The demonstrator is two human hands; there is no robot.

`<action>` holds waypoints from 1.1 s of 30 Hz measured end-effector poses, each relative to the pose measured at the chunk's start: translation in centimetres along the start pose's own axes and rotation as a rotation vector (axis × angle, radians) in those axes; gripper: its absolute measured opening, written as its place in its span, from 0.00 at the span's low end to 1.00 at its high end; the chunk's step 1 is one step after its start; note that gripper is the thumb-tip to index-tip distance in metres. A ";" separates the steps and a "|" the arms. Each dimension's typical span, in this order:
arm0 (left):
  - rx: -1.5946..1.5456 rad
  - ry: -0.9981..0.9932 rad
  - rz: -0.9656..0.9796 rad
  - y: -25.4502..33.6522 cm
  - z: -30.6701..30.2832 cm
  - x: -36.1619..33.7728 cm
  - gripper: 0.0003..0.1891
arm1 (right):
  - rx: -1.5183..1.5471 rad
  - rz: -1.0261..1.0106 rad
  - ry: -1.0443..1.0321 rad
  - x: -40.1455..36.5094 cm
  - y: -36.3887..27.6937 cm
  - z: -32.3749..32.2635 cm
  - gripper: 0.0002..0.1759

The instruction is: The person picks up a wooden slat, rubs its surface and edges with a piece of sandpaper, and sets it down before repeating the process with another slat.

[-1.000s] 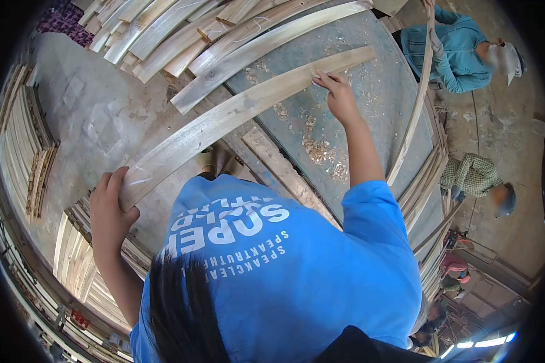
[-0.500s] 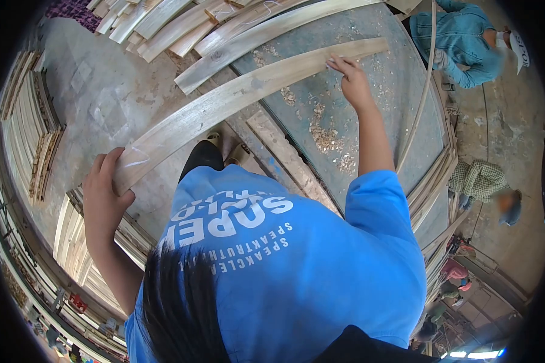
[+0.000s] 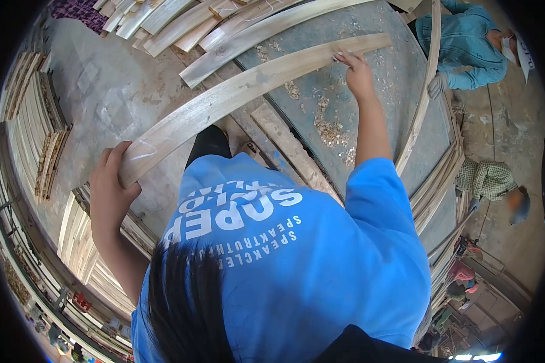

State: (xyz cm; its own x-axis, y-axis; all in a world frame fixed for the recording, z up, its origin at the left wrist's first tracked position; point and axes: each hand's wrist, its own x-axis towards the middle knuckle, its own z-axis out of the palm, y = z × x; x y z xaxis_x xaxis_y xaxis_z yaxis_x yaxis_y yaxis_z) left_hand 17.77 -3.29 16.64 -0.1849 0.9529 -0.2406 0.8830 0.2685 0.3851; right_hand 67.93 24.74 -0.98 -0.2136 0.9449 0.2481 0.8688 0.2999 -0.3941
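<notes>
Wooden plank (image 3: 242, 88) lies in left fingers (image 3: 110, 158), beneath right fingers (image 3: 349, 58).

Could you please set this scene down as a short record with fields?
Left hand: holds the near end of a long board
Right hand: at the board's edge, toward its far end; grip unclear
Marks: white lines on the board, beside the left hand
Table: wood shavings scattered on it
Co-worker: person in teal top, gloved hand on another board

Left hand (image 3: 110, 184) gripping one end of a long wooden board (image 3: 212, 101), right hand (image 3: 358, 74) at its edge near the other end, wood shavings (image 3: 331, 132) on the grey-green table (image 3: 396, 85).
</notes>
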 end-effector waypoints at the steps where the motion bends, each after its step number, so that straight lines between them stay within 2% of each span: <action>1: 0.005 0.006 0.003 0.0 -0.1 0.0 0.38 | 0.039 -0.061 -0.001 -0.4 -1.2 0.0 0.37; 2: 0.008 0.015 0.004 0.1 -0.2 0.0 0.38 | 0.077 -0.126 -0.002 -0.6 -1.8 -0.1 0.35; 5: -0.001 0.007 0.017 0.0 -0.3 0.0 0.39 | 0.046 -0.064 0.043 0.1 1.2 0.4 0.35; 8: 0.044 0.070 0.136 -1.1 0.1 0.3 0.39 | -0.033 -0.048 0.027 -0.1 0.0 0.1 0.39; 10: 0.051 0.069 0.138 -1.3 0.1 0.4 0.39 | -0.008 -0.072 0.012 -0.5 -1.5 -0.1 0.38; 12: 0.059 0.066 0.133 -1.2 0.1 0.3 0.39 | 0.022 -0.099 -0.009 -0.3 -1.4 0.0 0.38; 15: 0.014 0.073 0.093 -0.4 0.0 0.3 0.42 | 0.059 0.020 0.046 0.0 0.0 0.6 0.37; 17: -0.036 0.049 -0.036 -0.1 -0.1 0.5 0.43 | 0.004 -0.066 0.039 -0.2 -0.6 0.9 0.37; 20: -0.009 0.093 0.028 -0.7 0.3 0.6 0.48 | -0.021 -0.132 0.057 -0.5 -0.6 0.9 0.36; 21: -0.010 0.089 0.025 -0.8 0.3 0.5 0.48 | -0.021 -0.131 0.052 -0.6 -0.6 0.8 0.36; 23: 0.000 0.058 -0.007 -0.7 0.2 0.8 0.48 | -0.027 0.003 0.059 -0.3 -0.5 0.6 0.36; 24: -0.002 0.056 -0.012 -0.7 0.3 0.7 0.48 | -0.027 0.000 0.054 -0.6 -1.3 0.3 0.36; 26: -0.020 0.065 0.001 -0.6 0.2 0.9 0.47 | -0.016 -0.133 0.013 -1.3 -3.4 -0.1 0.36; 29: -0.011 0.044 -0.053 -0.1 0.2 1.1 0.45 | 0.012 -0.038 0.024 -0.7 -0.6 0.8 0.36; 33: -0.020 0.053 -0.055 0.0 -0.1 1.2 0.45 | -0.005 -0.045 0.067 -0.7 -0.5 0.6 0.37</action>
State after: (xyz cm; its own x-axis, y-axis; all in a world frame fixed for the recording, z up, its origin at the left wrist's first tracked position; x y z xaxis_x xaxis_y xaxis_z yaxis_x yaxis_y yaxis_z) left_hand 17.44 -2.10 16.45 -0.2562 0.9425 -0.2148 0.8622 0.3233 0.3901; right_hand 67.31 24.03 -1.49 -0.2216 0.9196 0.3244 0.8612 0.3406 -0.3772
